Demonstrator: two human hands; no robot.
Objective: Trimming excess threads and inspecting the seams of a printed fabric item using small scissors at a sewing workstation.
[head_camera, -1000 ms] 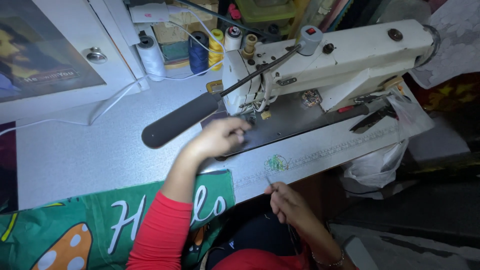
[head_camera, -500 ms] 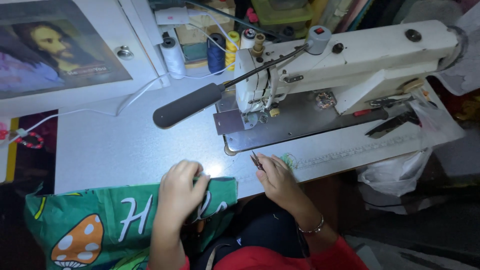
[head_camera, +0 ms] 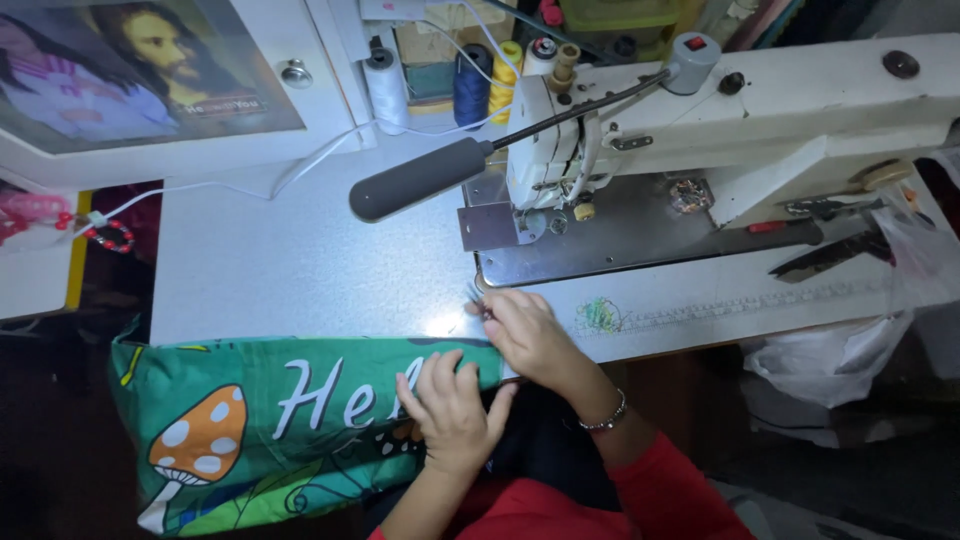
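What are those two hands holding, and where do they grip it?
The left hand presses on the green cloth near its right end. The right hand pinches a small metal tool at the table edge; the exact grip cannot be told.

— How's the feed?

— I'm seeing a bright pool from the lamp (head_camera: 425, 182) across the grey table (head_camera: 290, 270), with a glare spot near the table's front edge.

— And the rest?

— The bottom and right corners sink into dark shadow. Both hands look slightly soft; edges bend a little.
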